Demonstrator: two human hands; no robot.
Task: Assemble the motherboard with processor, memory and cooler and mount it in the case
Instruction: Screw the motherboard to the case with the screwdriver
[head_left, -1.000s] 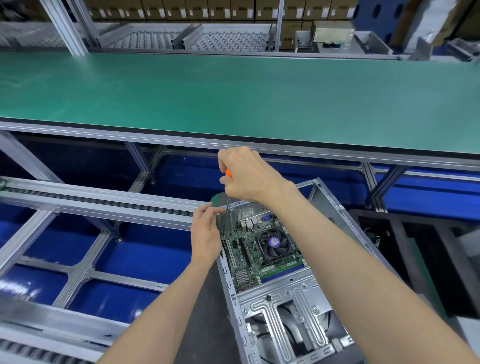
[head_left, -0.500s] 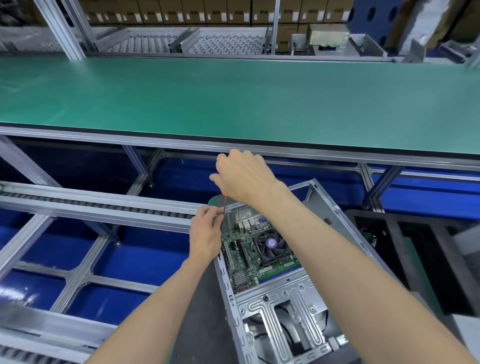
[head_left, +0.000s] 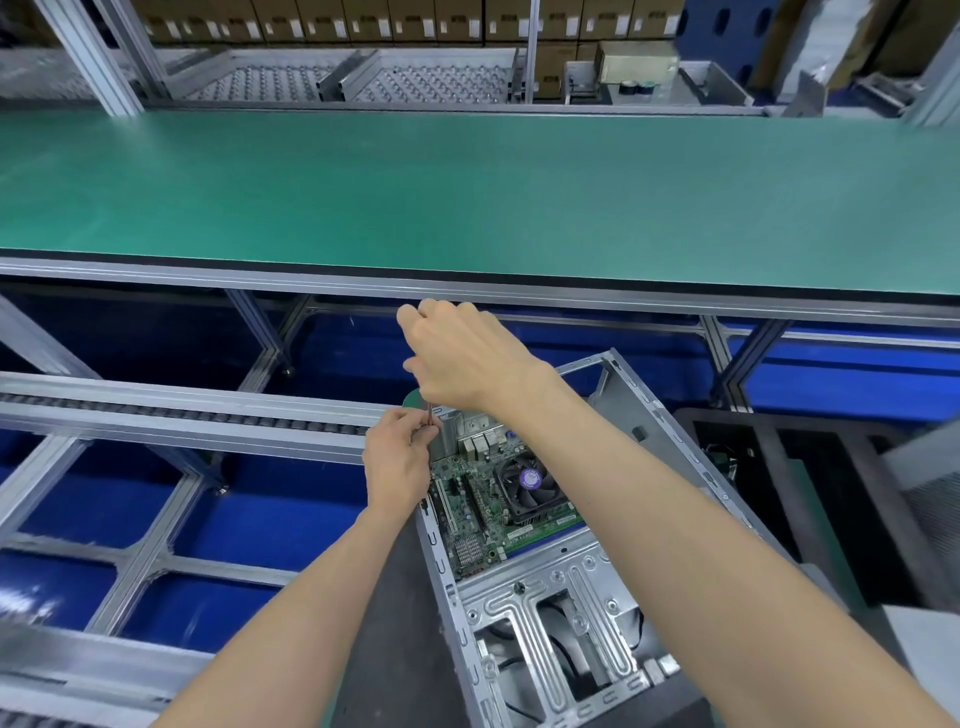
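Note:
A silver computer case (head_left: 550, 587) lies open on a dark mat below me. Inside it sits the green motherboard (head_left: 480, 512) with a black cooler fan (head_left: 527, 486) mounted on it. My right hand (head_left: 462, 353) grips the handle of a screwdriver, which the fist hides. Its thin metal shaft (head_left: 429, 413) points down at the board's far left corner. My left hand (head_left: 397, 460) pinches the shaft near its tip, beside the case's left wall.
A wide green conveyor belt (head_left: 467, 192) runs across in front of me. A roller rail (head_left: 182, 410) and aluminium frame bars over blue floor lie to the left. Black foam trays (head_left: 810, 478) stand to the right of the case. Cardboard boxes line the back.
My right hand has turned on the screwdriver, and the orange handle seen earlier is now hidden in the fist. My left hand stays at the shaft.

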